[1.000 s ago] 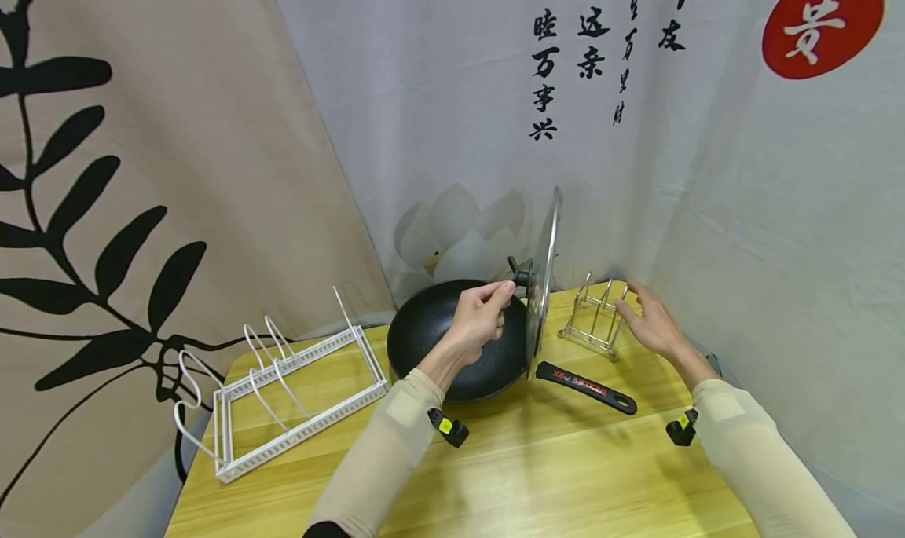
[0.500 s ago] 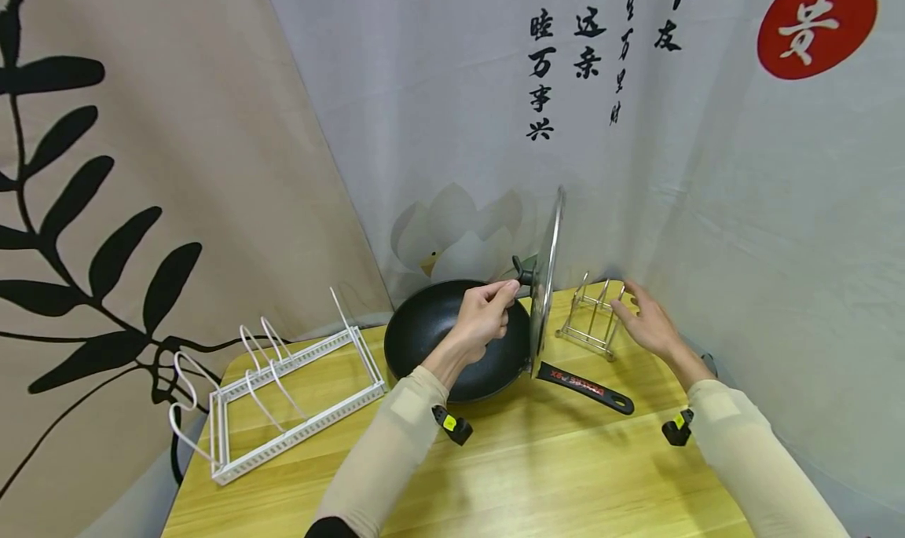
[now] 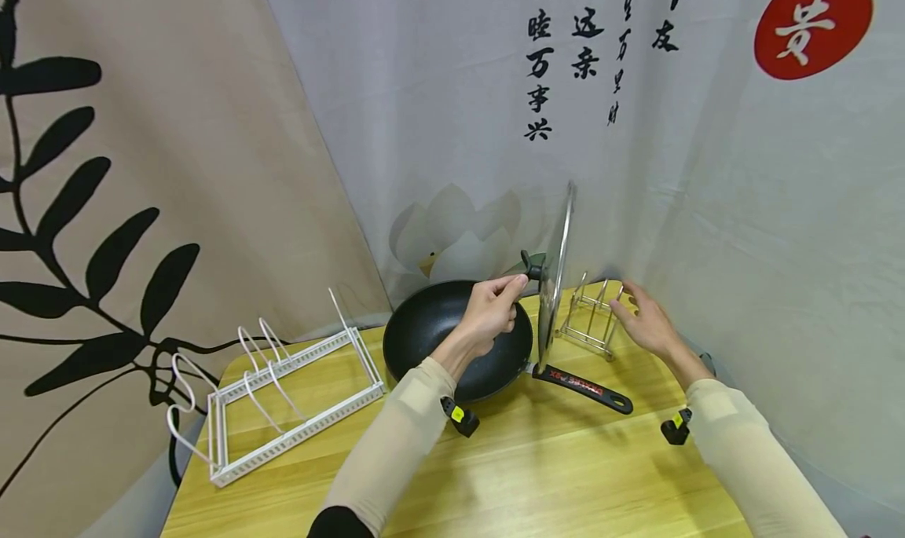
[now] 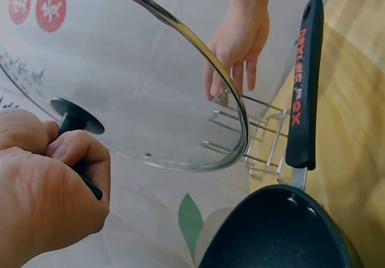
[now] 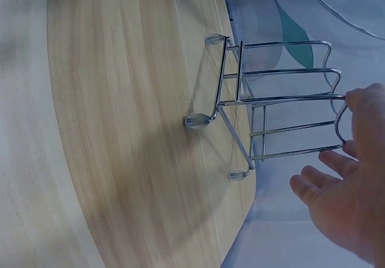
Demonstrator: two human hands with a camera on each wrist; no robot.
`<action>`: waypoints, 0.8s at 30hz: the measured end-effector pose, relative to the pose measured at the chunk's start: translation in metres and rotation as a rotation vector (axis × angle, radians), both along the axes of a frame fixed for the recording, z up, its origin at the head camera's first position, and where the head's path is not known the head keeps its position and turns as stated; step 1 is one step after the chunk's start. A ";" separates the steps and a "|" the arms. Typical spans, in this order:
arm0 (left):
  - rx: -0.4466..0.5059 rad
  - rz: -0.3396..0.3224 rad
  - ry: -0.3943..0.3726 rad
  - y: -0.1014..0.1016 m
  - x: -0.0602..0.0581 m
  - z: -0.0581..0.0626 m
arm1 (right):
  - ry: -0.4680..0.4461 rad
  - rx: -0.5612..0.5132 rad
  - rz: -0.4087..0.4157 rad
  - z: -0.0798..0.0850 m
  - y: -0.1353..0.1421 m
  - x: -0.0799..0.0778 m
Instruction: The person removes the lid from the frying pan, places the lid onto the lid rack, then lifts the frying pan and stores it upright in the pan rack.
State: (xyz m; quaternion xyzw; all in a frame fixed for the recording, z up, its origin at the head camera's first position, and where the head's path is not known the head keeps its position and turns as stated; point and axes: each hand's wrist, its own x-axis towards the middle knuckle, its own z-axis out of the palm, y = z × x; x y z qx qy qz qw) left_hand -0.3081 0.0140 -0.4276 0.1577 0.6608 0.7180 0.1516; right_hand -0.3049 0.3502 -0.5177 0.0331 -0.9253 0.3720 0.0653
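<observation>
1. L hand (image 3: 491, 310): fingers closed on black knob (image 4: 77, 118) of glass lid (image 3: 555, 302). Prob. bc knob is the only easy hold on a wide, slick disc.
2. Lid just R of L fingers, near-upright, knob side facing them. Edge-on like that it likely takes less room betw. the hands.
3. Pan (image 3: 427, 330) sits below L fingers, on table (image 3: 566, 475). Lid rim looks clear of it in L wrist view. Lid & wire rack overlap in view; contact? Can't tell.
4. R hand (image 5: 355, 178): thumb + index spread across rack's end loop, other fingers loosely bent beside it. Light pinch or mere touch: can't tell.
5. Wire rack (image 5: 289, 98) upright at R fingertips, on far side of lid from L fingers. Thin wire, looks light, so R hand prob. there to steady it vs. tipping.
6. Pan handle (image 3: 583, 389) pokes out R of L fingers, nearer the person than wire rack. Lies lower than both hands, so prob. not much in the way; a low swing of lid might knock it.
7. White rack (image 3: 304, 431) well L of L fingers, hoops up, no hand on it. Prob. parked there for elbow room.
</observation>
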 end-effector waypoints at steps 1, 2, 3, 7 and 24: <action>0.000 0.000 -0.002 0.001 0.000 0.001 | 0.004 -0.002 0.000 0.000 0.000 0.000; -0.003 -0.002 -0.002 0.002 0.000 0.001 | 0.006 -0.001 -0.001 0.000 0.000 -0.001; -0.006 -0.003 -0.003 0.003 -0.001 0.002 | 0.006 0.001 -0.002 0.000 0.000 -0.001; -0.008 -0.008 -0.004 0.008 -0.002 0.002 | -0.005 0.004 -0.009 0.000 0.000 -0.001; 0.006 -0.052 0.018 0.028 -0.014 0.006 | -0.024 0.026 -0.017 0.001 -0.001 -0.001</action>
